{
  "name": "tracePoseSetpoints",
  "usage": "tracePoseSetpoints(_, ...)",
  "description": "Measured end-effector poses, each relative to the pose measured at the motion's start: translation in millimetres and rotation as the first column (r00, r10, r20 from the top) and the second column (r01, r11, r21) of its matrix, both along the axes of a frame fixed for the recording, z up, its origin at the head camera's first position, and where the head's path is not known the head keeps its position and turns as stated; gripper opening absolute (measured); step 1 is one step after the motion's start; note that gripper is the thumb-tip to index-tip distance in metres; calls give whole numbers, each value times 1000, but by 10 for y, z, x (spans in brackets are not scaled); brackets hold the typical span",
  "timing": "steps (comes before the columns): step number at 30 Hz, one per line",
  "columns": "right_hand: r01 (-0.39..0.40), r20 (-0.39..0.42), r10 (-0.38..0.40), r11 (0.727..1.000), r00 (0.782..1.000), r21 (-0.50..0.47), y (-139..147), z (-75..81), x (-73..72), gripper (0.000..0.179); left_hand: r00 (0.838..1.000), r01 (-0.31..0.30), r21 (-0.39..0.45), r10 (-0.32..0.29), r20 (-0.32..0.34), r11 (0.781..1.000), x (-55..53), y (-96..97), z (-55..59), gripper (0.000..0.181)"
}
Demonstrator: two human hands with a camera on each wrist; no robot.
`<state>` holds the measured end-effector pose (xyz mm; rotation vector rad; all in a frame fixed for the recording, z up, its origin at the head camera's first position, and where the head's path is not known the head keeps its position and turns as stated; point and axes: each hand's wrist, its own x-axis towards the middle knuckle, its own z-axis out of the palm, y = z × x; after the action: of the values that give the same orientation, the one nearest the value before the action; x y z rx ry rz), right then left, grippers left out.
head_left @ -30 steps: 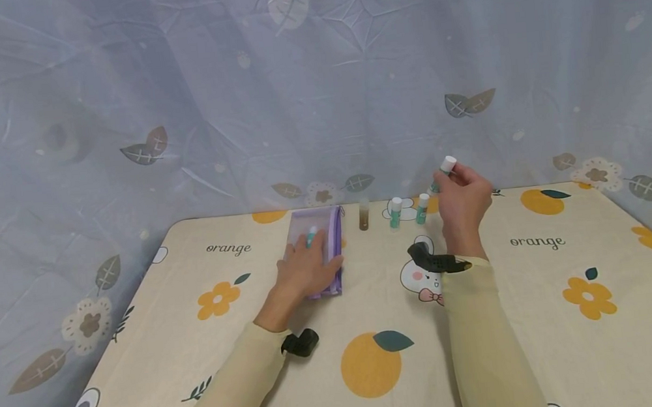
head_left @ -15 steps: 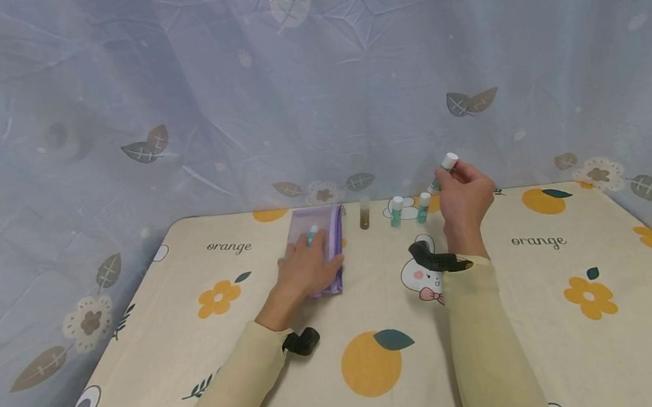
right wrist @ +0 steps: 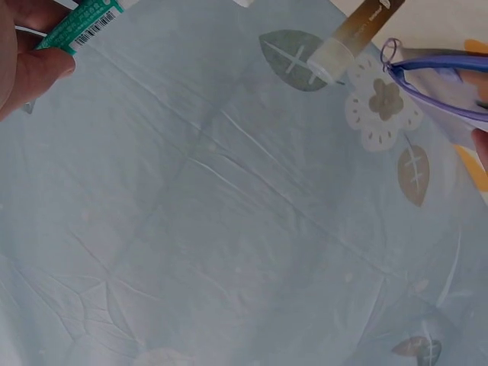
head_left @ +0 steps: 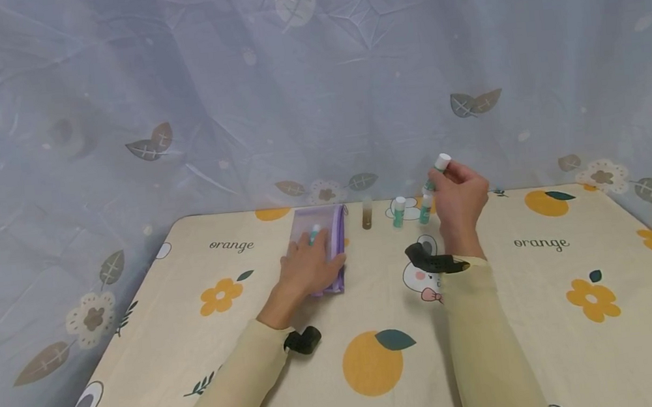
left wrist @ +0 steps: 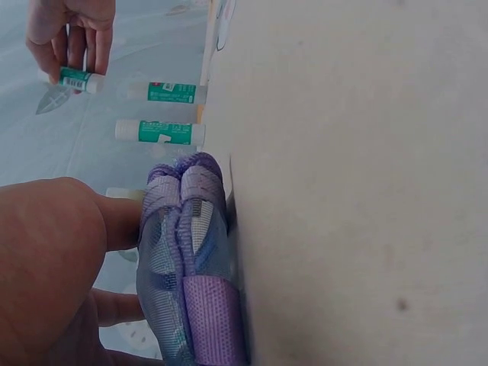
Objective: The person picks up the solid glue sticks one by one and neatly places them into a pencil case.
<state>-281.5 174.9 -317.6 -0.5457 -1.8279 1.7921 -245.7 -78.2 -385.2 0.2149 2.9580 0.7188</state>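
Green-and-white, a tube [right wrist: 88, 23] sits tilted, cap up, pinched by the thumb and fingers of the right hand [head_left: 461, 194], raised by the far edge of the surface [head_left: 295, 377]. Just beside it, two matching tubes [head_left: 399, 213] stand upright near that edge, then a brown tube [head_left: 367, 215], also upright. Left of these, the left hand [head_left: 307, 267], fingers spread, rests on a purple mesh pouch [head_left: 334, 245] whose far end reaches the far edge.
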Motion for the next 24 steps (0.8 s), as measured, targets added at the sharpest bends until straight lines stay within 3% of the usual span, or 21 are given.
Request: tracePoseSetpoints(24, -113, -23, 114, 994, 993, 10, -246, 50, 21, 38, 1000, 2, -1, -2, -3, 1000, 15, 7, 19, 74)
